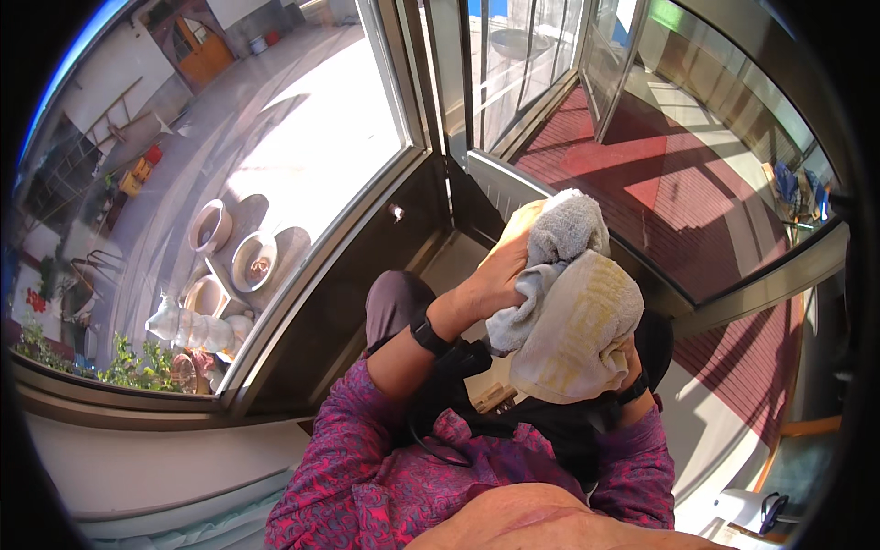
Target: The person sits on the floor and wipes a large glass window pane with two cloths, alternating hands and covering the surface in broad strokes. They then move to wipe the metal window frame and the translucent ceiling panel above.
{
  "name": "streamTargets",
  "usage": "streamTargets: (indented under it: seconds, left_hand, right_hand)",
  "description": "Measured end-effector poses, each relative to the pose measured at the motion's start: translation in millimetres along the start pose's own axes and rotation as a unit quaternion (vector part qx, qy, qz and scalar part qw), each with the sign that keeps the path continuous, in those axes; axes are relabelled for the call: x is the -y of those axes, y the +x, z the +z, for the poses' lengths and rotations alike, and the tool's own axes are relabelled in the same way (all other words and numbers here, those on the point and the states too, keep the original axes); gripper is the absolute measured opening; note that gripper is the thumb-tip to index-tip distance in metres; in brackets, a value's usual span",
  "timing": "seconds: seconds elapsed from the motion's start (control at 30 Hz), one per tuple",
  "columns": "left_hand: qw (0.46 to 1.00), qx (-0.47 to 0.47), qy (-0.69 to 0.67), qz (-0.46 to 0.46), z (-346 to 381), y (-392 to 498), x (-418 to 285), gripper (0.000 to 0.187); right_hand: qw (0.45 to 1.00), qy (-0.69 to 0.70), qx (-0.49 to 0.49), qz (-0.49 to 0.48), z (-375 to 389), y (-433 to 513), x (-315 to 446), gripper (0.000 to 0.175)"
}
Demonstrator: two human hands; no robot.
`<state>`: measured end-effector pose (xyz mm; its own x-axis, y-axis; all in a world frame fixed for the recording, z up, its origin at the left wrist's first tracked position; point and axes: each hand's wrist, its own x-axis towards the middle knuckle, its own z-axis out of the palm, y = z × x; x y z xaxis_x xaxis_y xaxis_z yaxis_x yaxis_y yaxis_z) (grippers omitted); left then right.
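A bunched, pale terry cloth (577,316) with yellowish marks is held up before my chest, above my lap. My left hand (505,258) grips its upper left part; some of the fingers are hidden by the cloth. At the cloth's lower right edge, my right hand (629,361) shows only in part, closed on the fabric from behind. Both wrists wear dark bands. A metal-framed glass door (481,182) stands just beyond the cloth.
To the left, a large framed window pane (409,161) shows a yard with round basins (254,261) and plants. Red ribbed matting (639,151) covers floor at the right. Below my forearms is a small wooden item (493,397). A white object (742,509) lies at lower right.
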<state>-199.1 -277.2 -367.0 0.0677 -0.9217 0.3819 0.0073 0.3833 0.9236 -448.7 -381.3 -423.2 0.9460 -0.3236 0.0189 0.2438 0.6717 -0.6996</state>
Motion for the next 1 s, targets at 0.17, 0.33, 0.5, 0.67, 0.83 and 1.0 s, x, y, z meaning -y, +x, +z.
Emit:
streamTargets:
  seconds: [0.17, 0.33, 0.5, 0.67, 0.83, 1.0]
  left_hand:
    - [0.994, 0.105, 0.024, -0.031, 52, 42, -20, 0.076]
    - [0.968, 0.232, -0.066, -0.067, 108, 88, -22, 0.093]
    - [0.943, 0.297, -0.133, -0.065, 152, 130, -9, 0.087]
    - [0.956, 0.276, -0.093, -0.036, 182, 163, 15, 0.053]
    - [0.920, 0.352, 0.115, 0.131, 220, 190, 43, 0.042]
    - [0.768, 0.275, 0.322, 0.481, 287, 210, 59, 0.034]
  right_hand:
    - [0.999, 0.026, -0.023, -0.025, -40, -35, 6, 0.052]
    - [0.992, 0.038, -0.077, -0.096, -61, -93, 19, 0.052]
    - [0.967, 0.041, -0.160, -0.196, -67, -161, 26, 0.053]
    - [0.920, 0.005, -0.214, -0.327, -42, -204, 45, 0.054]
    - [0.842, -0.085, -0.222, -0.485, -21, -233, 99, 0.056]
    - [0.792, -0.137, -0.129, -0.581, -38, -255, 170, 0.058]
